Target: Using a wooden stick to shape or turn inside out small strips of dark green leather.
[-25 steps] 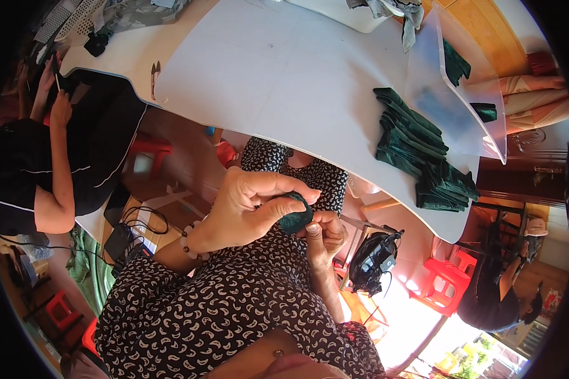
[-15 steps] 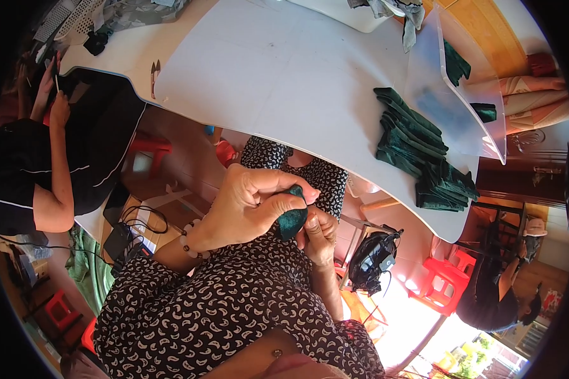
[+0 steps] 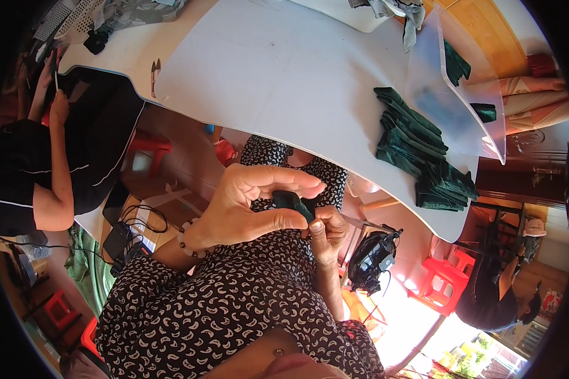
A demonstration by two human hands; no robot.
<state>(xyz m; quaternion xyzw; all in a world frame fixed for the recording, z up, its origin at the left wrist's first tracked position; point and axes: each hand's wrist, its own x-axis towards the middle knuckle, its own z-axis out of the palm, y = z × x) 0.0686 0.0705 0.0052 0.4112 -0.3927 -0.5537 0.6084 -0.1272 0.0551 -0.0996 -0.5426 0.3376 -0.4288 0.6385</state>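
In front of my lap, a small piece of dark green velvet cloth (image 3: 291,202) is held up between my two hands. My left hand (image 3: 243,205) curves around it with thumb and fingers spread wide apart, the thumb close to the cloth's lower edge. On the other side, my right hand (image 3: 327,235) pinches the end of the cloth between thumb and fingers; part of that grip is hidden. More dark green velvet pieces (image 3: 411,136) lie overlapping in a row on the white table (image 3: 265,82), toward its right end.
A clear plastic panel (image 3: 455,101) stands at the table's right. Small scissors or snips (image 3: 155,76) lie at the left. A white bin (image 3: 341,12) with grey cloth sits at the back. A black bag (image 3: 373,259) and red stool (image 3: 446,281) are right of me. Another person (image 3: 25,170) works at the left.
My left thumb and fingers have spread apart, letting go of the bunched velvet. The cloth looks narrower and darker now. My right hand keeps its pinch in nearly the same place.
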